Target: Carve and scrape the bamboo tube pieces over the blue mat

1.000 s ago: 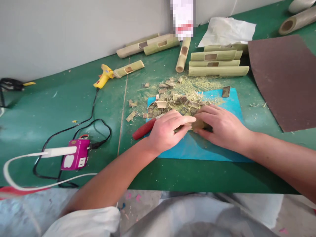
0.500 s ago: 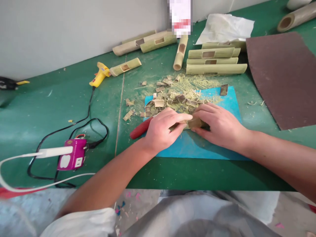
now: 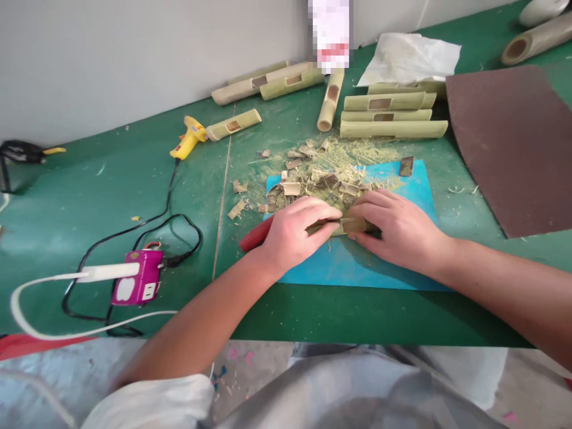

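Observation:
A short bamboo tube (image 3: pixel 353 225) lies sideways low over the blue sheet (image 3: pixel 348 262). My left hand (image 3: pixel 300 229) is closed round its left end, and my right hand (image 3: pixel 393 226) grips its right end. Between the hands a cut opening in the tube shows. A red handle (image 3: pixel 256 233) sticks out to the left from beside my left hand; the rest of that tool is hidden. Beyond my fingers lies a heap of bamboo chips (image 3: pixel 328 180) and pale dust, partly on the sheet.
Several notched bamboo tubes (image 3: pixel 393 128) lie at the back. A yellow glue gun (image 3: pixel 190 138) stands left, its black cord running to a magenta power adapter (image 3: pixel 140 277). On the right lies a brown sheet (image 3: pixel 509 149); white paper (image 3: pixel 409 59) covers some tubes.
The view has shifted slightly, so objects on the left appear farther right. My left index finger has drawn in from the tube's opening and bends more. Both hands remain on the tube.

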Action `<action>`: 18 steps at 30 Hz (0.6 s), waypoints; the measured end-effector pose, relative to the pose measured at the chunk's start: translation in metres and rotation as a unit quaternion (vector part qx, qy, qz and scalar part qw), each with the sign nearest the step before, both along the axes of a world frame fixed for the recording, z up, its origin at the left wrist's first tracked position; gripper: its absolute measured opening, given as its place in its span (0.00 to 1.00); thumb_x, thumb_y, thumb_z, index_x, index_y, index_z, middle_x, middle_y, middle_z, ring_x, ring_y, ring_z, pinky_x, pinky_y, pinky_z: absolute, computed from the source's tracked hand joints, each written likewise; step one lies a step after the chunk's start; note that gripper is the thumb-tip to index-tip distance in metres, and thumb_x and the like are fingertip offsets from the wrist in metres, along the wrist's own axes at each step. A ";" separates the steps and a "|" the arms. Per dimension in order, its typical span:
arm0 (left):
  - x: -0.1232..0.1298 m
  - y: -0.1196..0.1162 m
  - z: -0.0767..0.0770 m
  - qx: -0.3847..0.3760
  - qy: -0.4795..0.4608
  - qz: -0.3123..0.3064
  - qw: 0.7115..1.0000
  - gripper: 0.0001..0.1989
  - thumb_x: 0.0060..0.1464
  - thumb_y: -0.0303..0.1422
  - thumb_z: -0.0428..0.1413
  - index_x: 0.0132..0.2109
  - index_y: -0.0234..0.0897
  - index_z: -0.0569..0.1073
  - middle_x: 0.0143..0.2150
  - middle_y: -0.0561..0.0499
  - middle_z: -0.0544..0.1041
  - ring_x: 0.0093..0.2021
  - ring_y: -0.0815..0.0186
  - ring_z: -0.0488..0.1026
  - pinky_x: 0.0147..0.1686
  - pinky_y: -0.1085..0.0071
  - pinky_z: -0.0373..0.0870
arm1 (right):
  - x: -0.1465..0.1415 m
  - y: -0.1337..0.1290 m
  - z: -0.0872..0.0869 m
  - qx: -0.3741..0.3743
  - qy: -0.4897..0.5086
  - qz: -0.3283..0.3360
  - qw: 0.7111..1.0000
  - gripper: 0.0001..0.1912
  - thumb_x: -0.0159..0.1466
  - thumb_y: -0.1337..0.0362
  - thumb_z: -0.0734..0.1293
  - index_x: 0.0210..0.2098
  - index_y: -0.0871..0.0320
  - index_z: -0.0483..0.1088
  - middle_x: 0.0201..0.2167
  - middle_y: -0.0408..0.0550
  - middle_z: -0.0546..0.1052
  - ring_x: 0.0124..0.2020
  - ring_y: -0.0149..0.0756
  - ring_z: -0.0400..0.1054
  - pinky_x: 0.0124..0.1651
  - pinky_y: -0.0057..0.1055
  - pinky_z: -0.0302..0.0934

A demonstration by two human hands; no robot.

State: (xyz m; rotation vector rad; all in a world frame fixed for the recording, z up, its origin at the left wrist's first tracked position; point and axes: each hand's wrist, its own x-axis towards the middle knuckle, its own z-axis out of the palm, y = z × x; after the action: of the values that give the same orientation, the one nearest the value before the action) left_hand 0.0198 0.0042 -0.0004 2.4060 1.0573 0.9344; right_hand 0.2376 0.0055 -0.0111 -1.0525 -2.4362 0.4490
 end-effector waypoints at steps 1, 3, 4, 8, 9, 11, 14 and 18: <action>-0.001 -0.001 0.001 -0.005 0.003 0.004 1.000 0.03 0.58 0.27 0.58 0.40 0.36 0.77 0.38 0.49 0.78 0.39 0.68 0.75 0.43 0.72 0.72 | 0.000 0.000 0.000 0.000 -0.001 0.001 1.000 0.11 0.63 0.61 0.65 0.41 0.60 0.73 0.39 0.54 0.75 0.41 0.43 0.66 0.45 0.39 0.62; -0.004 -0.002 0.004 -0.006 0.005 0.009 1.000 0.03 0.58 0.27 0.58 0.39 0.36 0.77 0.38 0.49 0.78 0.40 0.68 0.76 0.44 0.72 0.73 | 0.000 0.000 0.000 0.000 -0.002 0.001 1.000 0.11 0.63 0.61 0.65 0.41 0.60 0.73 0.39 0.53 0.75 0.41 0.43 0.66 0.45 0.39 0.62; -0.005 -0.003 0.005 -0.006 0.006 0.011 1.000 0.03 0.58 0.27 0.59 0.39 0.37 0.77 0.39 0.49 0.78 0.40 0.68 0.76 0.44 0.72 0.73 | 0.000 0.000 0.000 0.001 -0.003 0.000 1.000 0.11 0.63 0.61 0.65 0.41 0.60 0.73 0.39 0.54 0.75 0.41 0.43 0.66 0.44 0.39 0.62; -0.010 -0.003 0.006 -0.014 0.007 0.016 1.000 0.03 0.56 0.27 0.60 0.39 0.36 0.76 0.39 0.49 0.79 0.40 0.68 0.76 0.43 0.72 0.73 | 0.000 0.000 0.001 0.005 -0.009 -0.002 1.000 0.12 0.63 0.60 0.64 0.41 0.60 0.73 0.38 0.53 0.75 0.41 0.43 0.66 0.44 0.39 0.62; -0.010 -0.003 0.006 -0.013 0.004 0.020 1.000 0.03 0.56 0.26 0.60 0.38 0.36 0.76 0.39 0.49 0.79 0.39 0.68 0.76 0.43 0.72 0.73 | 0.000 0.000 0.001 0.005 -0.009 -0.002 1.000 0.12 0.63 0.60 0.64 0.41 0.60 0.73 0.38 0.53 0.75 0.41 0.43 0.66 0.44 0.39 0.62; -0.011 -0.003 0.006 -0.007 -0.009 0.025 1.000 0.02 0.56 0.26 0.60 0.38 0.36 0.76 0.38 0.50 0.79 0.39 0.69 0.77 0.43 0.73 0.73 | 0.000 0.000 0.000 0.003 -0.008 -0.003 1.000 0.12 0.63 0.60 0.64 0.42 0.60 0.73 0.39 0.54 0.75 0.41 0.43 0.66 0.44 0.39 0.62; -0.010 -0.004 0.005 0.000 -0.022 0.025 0.999 0.02 0.56 0.26 0.60 0.37 0.35 0.75 0.38 0.50 0.79 0.40 0.69 0.77 0.44 0.73 0.73 | -0.001 0.000 0.000 0.005 -0.009 -0.007 1.000 0.11 0.63 0.61 0.64 0.41 0.60 0.74 0.39 0.54 0.74 0.42 0.42 0.66 0.45 0.38 0.62; -0.007 -0.004 0.003 0.015 -0.007 0.028 0.999 0.01 0.57 0.26 0.59 0.36 0.35 0.74 0.36 0.51 0.78 0.38 0.69 0.76 0.42 0.74 0.73 | -0.002 -0.002 0.000 0.026 -0.013 -0.015 0.999 0.11 0.63 0.61 0.65 0.41 0.61 0.73 0.38 0.54 0.74 0.40 0.42 0.66 0.44 0.38 0.61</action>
State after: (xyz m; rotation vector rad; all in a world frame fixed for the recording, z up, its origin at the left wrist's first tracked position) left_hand 0.0126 -0.0001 0.0031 2.4023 1.1179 0.9920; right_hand 0.2357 0.0033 -0.0111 -1.0787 -2.4382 0.3608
